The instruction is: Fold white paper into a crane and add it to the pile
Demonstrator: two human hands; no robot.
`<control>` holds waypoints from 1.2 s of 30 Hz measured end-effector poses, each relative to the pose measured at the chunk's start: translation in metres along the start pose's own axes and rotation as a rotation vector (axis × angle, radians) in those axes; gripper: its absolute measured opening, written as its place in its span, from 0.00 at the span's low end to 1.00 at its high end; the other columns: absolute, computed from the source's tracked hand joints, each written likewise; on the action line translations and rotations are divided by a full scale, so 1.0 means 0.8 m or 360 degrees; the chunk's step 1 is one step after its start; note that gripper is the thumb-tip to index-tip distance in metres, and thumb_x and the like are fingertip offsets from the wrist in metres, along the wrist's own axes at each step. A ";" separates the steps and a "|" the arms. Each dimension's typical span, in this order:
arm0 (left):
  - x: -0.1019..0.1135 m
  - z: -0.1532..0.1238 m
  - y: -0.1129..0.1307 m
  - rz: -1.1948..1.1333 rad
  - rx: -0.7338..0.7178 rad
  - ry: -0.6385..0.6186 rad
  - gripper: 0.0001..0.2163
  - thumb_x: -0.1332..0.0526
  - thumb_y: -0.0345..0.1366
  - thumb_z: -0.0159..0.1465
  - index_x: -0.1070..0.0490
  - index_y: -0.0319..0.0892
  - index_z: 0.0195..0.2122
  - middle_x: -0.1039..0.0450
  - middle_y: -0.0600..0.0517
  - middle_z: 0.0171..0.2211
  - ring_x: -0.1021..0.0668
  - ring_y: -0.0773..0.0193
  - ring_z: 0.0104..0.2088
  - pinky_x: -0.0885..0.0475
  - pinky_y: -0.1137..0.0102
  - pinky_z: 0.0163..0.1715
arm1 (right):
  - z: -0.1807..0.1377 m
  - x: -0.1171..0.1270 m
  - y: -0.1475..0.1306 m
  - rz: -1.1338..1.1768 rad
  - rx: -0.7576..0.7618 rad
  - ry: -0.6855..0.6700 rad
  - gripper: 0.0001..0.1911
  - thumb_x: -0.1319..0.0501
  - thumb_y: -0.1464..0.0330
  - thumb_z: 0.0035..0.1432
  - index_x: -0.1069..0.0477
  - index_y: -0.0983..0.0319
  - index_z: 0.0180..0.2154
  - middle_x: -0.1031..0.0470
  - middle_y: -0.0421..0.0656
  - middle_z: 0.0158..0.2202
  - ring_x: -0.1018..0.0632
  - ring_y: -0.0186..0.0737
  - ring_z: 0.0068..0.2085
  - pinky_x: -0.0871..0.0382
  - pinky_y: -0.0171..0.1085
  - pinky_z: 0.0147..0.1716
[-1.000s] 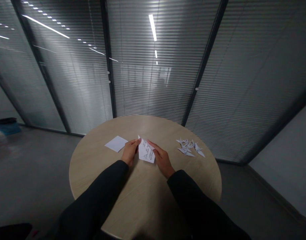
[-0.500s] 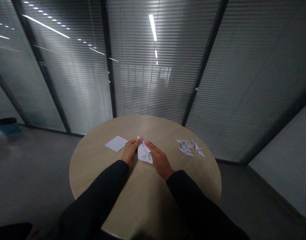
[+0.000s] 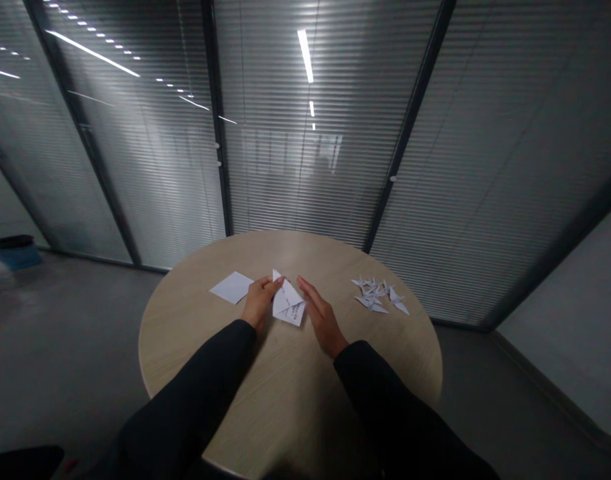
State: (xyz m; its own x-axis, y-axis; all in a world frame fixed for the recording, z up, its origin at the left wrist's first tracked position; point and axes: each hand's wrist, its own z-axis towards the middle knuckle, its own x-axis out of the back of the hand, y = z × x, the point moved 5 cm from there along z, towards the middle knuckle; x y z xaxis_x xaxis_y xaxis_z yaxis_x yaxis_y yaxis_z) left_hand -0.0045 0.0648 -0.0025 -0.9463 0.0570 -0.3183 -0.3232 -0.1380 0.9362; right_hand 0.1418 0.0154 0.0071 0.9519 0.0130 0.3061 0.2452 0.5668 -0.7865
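A partly folded sheet of paper (image 3: 288,307), white with dark print on its lower part, is held over the middle of the table. My left hand (image 3: 259,301) pinches its left edge, thumb on top. Beside the paper's right edge is my right hand (image 3: 322,317), fingers stretched out; whether a fingertip touches the edge is hard to see. A flat white square of paper (image 3: 231,287) lies on the table just left of my left hand. To the right sits a cluster of several folded paper cranes (image 3: 372,293).
The round wooden table (image 3: 285,427) stands close to glass partitions with blinds (image 3: 305,187). A blue bin (image 3: 15,252) with a dark liner is on the floor at the far left. A white wall (image 3: 575,347) rises at the right.
My right hand has come off the paper's face and moved slightly right. The folded paper has shifted a little left, its folded flap now more exposed. My left hand keeps its hold.
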 end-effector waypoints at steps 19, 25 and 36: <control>-0.021 -0.011 0.012 0.0202 -0.0038 -0.0202 0.21 0.30 0.49 0.45 0.25 0.36 0.32 0.23 0.46 0.26 0.26 0.63 0.22 0.36 0.72 0.20 | 0.000 -0.009 0.041 0.0446 -0.0745 -0.0096 0.20 0.34 0.54 0.45 0.24 0.65 0.29 0.22 0.42 0.28 0.24 0.40 0.31 0.34 0.37 0.33; -0.026 -0.014 0.012 0.0192 -0.0015 -0.0244 0.24 0.28 0.42 0.43 0.26 0.37 0.40 0.23 0.48 0.27 0.24 0.62 0.24 0.34 0.71 0.23 | -0.001 -0.010 0.046 0.0506 -0.0753 -0.0055 0.19 0.32 0.54 0.43 0.23 0.64 0.29 0.22 0.42 0.27 0.24 0.40 0.30 0.34 0.37 0.32; -0.021 -0.013 0.016 0.0326 -0.0147 -0.0247 0.21 0.30 0.40 0.47 0.26 0.37 0.40 0.22 0.47 0.28 0.24 0.63 0.24 0.34 0.72 0.22 | -0.002 -0.010 0.038 0.0521 -0.0756 -0.0095 0.17 0.34 0.56 0.46 0.23 0.65 0.30 0.22 0.42 0.28 0.24 0.38 0.29 0.35 0.36 0.33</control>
State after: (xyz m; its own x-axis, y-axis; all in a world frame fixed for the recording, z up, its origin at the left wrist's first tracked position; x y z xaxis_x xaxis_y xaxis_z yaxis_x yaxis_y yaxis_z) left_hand 0.0073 0.0520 0.0131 -0.9815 0.1686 -0.0902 -0.1314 -0.2517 0.9588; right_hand 0.1418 0.0314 -0.0204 0.9835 0.1794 0.0252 0.0084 0.0940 -0.9955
